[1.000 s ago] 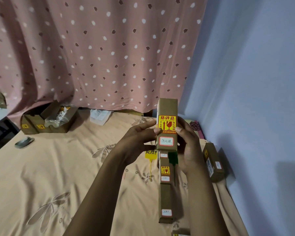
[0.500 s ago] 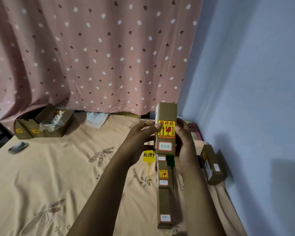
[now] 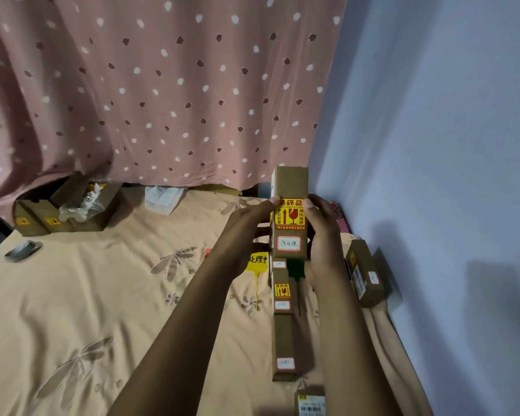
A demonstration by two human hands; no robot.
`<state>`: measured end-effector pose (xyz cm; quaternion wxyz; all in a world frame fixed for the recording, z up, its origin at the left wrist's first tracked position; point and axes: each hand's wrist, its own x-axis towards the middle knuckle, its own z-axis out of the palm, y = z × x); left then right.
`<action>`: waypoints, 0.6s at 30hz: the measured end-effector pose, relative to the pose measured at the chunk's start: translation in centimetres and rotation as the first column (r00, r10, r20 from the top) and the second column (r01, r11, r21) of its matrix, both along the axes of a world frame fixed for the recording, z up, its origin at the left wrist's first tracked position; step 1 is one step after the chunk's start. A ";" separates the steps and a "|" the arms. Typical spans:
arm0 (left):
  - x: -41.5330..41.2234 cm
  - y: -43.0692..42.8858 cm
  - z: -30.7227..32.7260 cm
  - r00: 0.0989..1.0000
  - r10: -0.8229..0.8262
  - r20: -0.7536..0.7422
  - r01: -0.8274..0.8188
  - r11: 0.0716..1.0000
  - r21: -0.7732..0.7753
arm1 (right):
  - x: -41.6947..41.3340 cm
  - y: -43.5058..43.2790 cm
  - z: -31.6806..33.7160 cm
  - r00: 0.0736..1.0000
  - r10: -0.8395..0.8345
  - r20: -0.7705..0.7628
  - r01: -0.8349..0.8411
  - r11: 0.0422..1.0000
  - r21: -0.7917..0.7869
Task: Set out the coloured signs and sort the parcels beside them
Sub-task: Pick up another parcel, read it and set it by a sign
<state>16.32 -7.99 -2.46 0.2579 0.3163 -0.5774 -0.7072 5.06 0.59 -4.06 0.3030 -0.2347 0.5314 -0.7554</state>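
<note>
A: Step in hand?
B: Sorting, by my reading. Both hands held one parcel [image 3: 289, 187] upright, lifted clear of the bed [image 3: 102, 295]. Left hand [image 3: 242, 232] gripped its left edge and right hand [image 3: 324, 244] its right edge, fingers curled behind, thumbs on the front. The white label faced the person, probably being read.

A: Signs out?
B: Yellow sign [image 3: 257, 261] lay on the bed just under the left hand. Green sign [image 3: 295, 269] lay under the parcel, partly hidden. A scrap of red showed beyond the left wrist; could not tell whether it was a sign.

A: Next move?
B: Judged: match the label to a sign, then lower the parcel beside it. A row [image 3: 282, 340] of parcels lay end to end between the two signs, running from under the hands back towards the person. Set-down would need care not to knock it.

A: Room?
B: Tight to the right of the hands. Wall [image 3: 433, 175] was close, and the bed edge ran along it. A second parcel [image 3: 364, 274] lay beside the wall, near the right wrist. Left of the hands the bedding stretched wide, giving room to swing. Far left, an open box [image 3: 81, 211] sat by the curtain [image 3: 162, 85].
</note>
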 end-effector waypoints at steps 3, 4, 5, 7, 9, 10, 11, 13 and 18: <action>0.2 0.2 -0.1 0.999 0.031 0.008 -0.031 0.999 0.033 | 0.2 0.5 -0.1 0.999 0.047 0.005 -0.047 0.998 0.032; 0.2 0.2 -0.1 0.999 0.036 0.009 -0.037 0.999 0.039 | 0.3 0.6 -0.1 0.998 0.055 -0.002 -0.055 0.997 0.046; 0.3 0.3 -0.1 0.999 0.041 0.008 -0.041 0.998 0.041 | 0.4 0.7 -0.2 0.998 0.066 -0.010 -0.065 0.996 0.058; 0.5 0.5 -0.1 0.999 0.042 0.004 -0.042 0.998 0.038 | 0.5 1.0 -0.2 0.997 0.079 -0.020 -0.077 0.994 0.072; 0.8 0.7 -0.2 0.999 0.036 0.004 -0.036 0.999 0.033 | 0.6 1.3 -0.1 0.997 0.077 -0.024 -0.075 0.994 0.083; 0.9 0.8 -0.2 0.999 0.036 0.005 -0.036 0.999 0.035 | 0.6 1.4 -0.2 0.997 0.076 -0.031 -0.073 0.993 0.087; 1.1 0.9 -0.4 0.999 0.038 0.004 -0.038 0.998 0.040 | 0.7 1.6 -0.2 0.996 0.078 -0.036 -0.074 0.993 0.096; 1.5 1.0 -0.8 0.999 0.054 0.003 -0.054 0.997 0.057 | 1.0 1.8 -0.4 0.994 0.094 -0.050 -0.088 0.990 0.111; 2.4 0.8 -1.7 0.992 0.123 0.002 -0.123 0.988 0.089 | 1.7 1.8 -1.6 0.988 0.146 -0.042 -0.138 0.978 0.157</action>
